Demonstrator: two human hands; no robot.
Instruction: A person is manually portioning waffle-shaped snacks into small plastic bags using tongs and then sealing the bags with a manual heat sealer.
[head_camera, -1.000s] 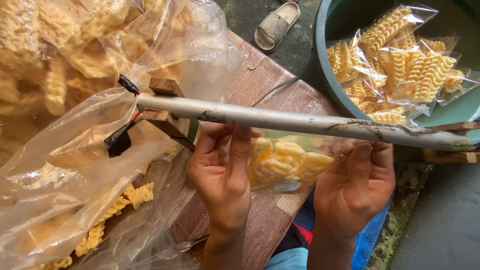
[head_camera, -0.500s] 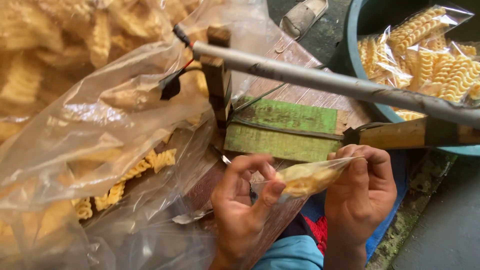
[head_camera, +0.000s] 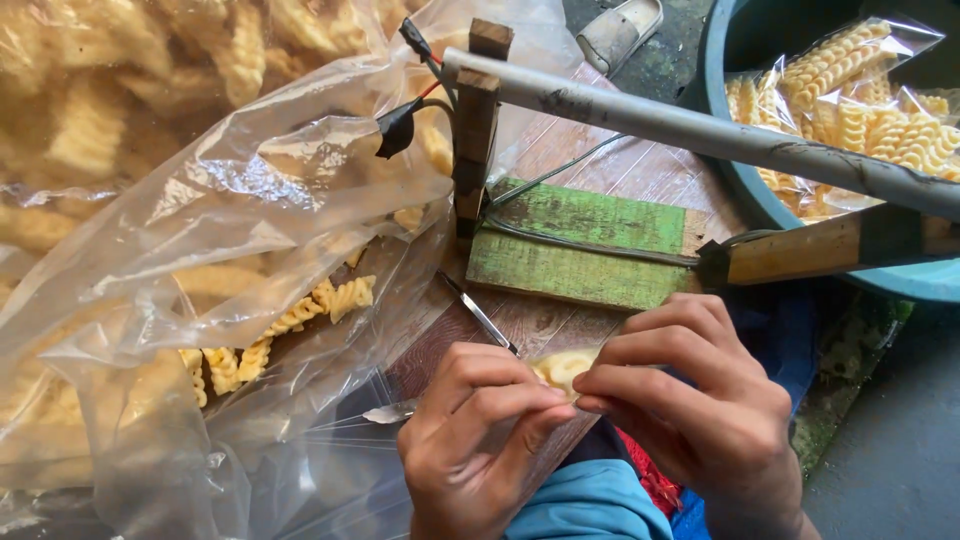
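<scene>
A person's left hand (head_camera: 480, 425) and right hand (head_camera: 690, 400) meet low over a wooden bench (head_camera: 610, 165), both closed in a pinching grip on a small clear packet of yellow ridged snacks (head_camera: 562, 368). The packet sits between the two hands, its long axis running roughly left to right from one grip to the other; neither hand is clearly the nearer. Just beyond the fingers lies a green-painted wooden block (head_camera: 580, 240), crossed by thin wires, and above it a grey bar (head_camera: 700, 130) slants from a short wooden post (head_camera: 476, 150) toward the right. A large clear bag of loose snacks (head_camera: 200, 250) fills the left side. A blue-green tub (head_camera: 760, 200) holding filled packets (head_camera: 850, 100) stands at upper right, well apart from the hands.
</scene>
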